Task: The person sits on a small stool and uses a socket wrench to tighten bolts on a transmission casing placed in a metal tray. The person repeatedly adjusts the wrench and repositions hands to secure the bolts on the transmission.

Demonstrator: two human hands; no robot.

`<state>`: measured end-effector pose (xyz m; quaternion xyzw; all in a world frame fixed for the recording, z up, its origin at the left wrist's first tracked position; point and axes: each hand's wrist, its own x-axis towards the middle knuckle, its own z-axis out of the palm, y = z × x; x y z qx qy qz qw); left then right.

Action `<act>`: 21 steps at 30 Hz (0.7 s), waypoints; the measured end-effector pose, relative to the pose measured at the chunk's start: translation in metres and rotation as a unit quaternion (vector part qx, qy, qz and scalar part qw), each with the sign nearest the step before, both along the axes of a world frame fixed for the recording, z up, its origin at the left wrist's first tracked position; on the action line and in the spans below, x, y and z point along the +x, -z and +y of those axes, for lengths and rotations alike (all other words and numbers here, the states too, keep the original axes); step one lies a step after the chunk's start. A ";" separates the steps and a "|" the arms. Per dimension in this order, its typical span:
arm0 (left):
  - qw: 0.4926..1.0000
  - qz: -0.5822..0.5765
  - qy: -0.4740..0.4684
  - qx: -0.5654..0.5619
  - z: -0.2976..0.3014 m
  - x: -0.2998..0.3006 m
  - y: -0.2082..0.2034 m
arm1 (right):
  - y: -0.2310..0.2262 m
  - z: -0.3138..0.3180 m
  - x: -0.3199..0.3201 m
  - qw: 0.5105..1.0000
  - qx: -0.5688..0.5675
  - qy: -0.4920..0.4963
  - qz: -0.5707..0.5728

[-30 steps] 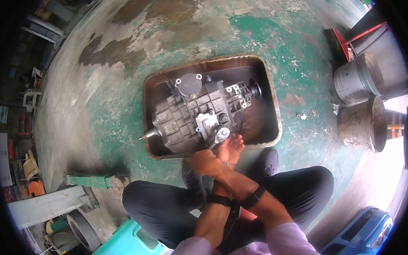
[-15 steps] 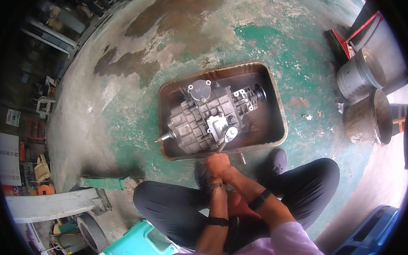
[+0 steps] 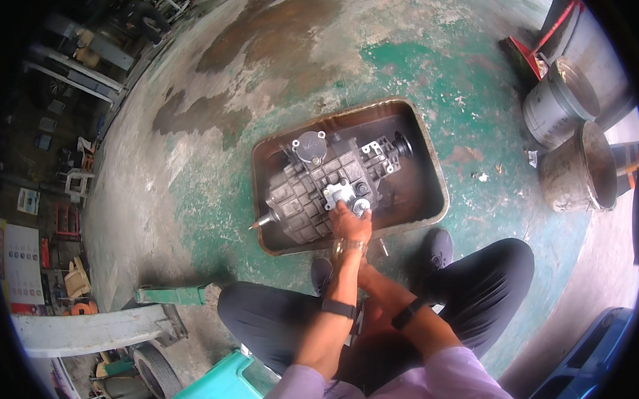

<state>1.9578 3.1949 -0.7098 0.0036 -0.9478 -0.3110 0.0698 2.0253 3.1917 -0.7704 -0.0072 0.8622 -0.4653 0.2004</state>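
A grey metal gearbox (image 3: 302,192) lies on its side in a rusty rectangular tray (image 3: 434,144) on the floor. On its near side is a bright silver cover (image 3: 339,192) with a round lever fitting (image 3: 361,206) beside it. My left hand (image 3: 352,223) reaches over the tray's near rim and grips at that cover, fingertips apart on it and close to the lever fitting. My right hand (image 3: 365,273) is lower, just outside the tray, partly behind my left wrist. Its fingers are hidden, so I cannot see what it holds.
My knees and shoes flank the tray's near side. Two buckets, one pale (image 3: 559,102) and one dirty (image 3: 574,170), stand at the right. A grey-and-green metal lift arm (image 3: 97,330) and a turquoise plastic stool (image 3: 221,382) are at lower left. A short pin (image 3: 383,248) sticks out by the near rim.
My left hand has moved forward from beneath the right one onto the gearbox's silver cover. My right hand has drawn back toward me, away from the dark rod at the tray's rim.
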 end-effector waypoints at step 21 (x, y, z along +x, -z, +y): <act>0.955 -0.281 0.081 -0.048 0.020 -0.030 -0.006 | -0.003 -0.025 0.074 0.755 -0.560 0.233 -0.250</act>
